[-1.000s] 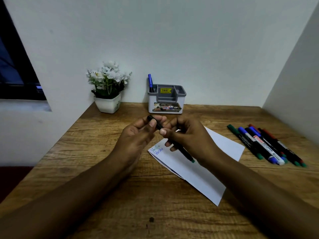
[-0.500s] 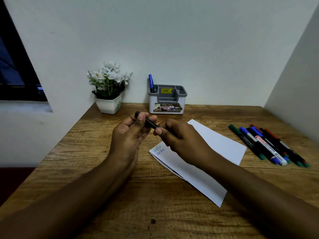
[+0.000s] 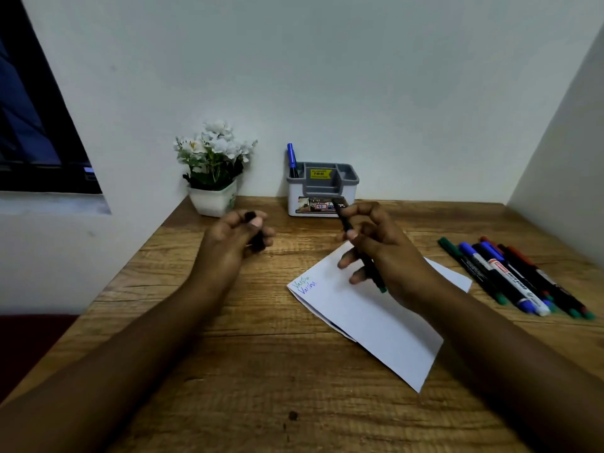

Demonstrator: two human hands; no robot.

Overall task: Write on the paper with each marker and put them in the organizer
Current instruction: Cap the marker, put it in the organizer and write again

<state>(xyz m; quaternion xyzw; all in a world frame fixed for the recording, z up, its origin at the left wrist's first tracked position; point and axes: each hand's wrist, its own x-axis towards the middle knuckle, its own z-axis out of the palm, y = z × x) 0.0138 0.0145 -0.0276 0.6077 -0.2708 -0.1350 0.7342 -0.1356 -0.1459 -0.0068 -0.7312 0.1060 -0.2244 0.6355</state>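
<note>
Far left stands a flower pot [image 3: 214,197], right of it the organizer [image 3: 322,191] with one blue marker [image 3: 291,156] upright inside; loose markers [image 3: 505,279] lie at right. The right hand [image 3: 385,250] grips a black marker [image 3: 343,220] over the paper [image 3: 385,322]; the left hand [image 3: 235,240] curls round its cap [image 3: 251,216], mostly hidden.

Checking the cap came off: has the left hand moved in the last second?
Yes. The left hand, gripping the cap, has shifted left toward the flower pot, away from the marker.
</note>
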